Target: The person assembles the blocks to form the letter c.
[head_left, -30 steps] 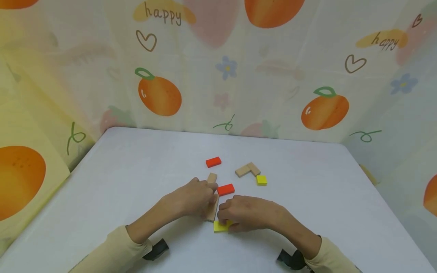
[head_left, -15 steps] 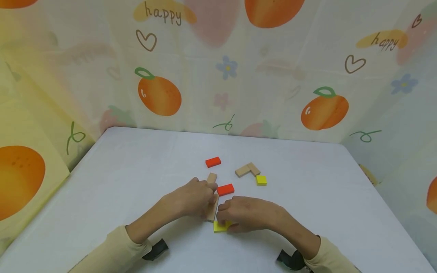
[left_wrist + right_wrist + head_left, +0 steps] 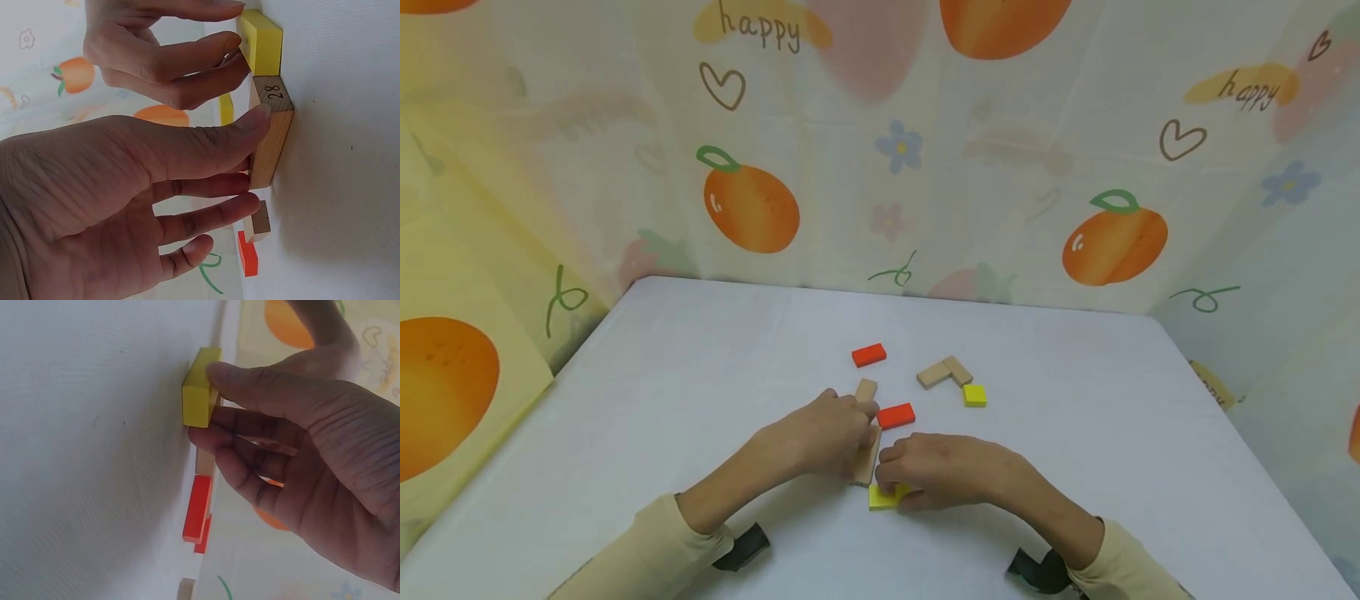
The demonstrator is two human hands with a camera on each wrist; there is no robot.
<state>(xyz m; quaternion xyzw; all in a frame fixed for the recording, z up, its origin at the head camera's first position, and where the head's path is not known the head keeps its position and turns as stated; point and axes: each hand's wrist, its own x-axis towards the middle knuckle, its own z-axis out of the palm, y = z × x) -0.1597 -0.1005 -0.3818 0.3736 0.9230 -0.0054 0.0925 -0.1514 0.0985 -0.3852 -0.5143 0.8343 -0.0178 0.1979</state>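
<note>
Head view: L hand (image 3: 820, 435) fingers grasping long wood block (image 3: 867, 458), R hand (image 3: 942, 468) fingers pinching yellow block (image 3: 883, 497); keep both flat on bench (image 3: 700, 375), ends butted square.

long wooden block (image 3: 867, 457) mostly hidden by left hand (image 3: 820, 437), yellow block (image 3: 883, 497) half under right hand (image 3: 943, 471)

White table (image 3: 700, 400), scattered wooden blocks (image 3: 943, 372)

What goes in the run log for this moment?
left hand: holds wooden block | right hand: holds yellow block | blocks: adjacent on table
</note>
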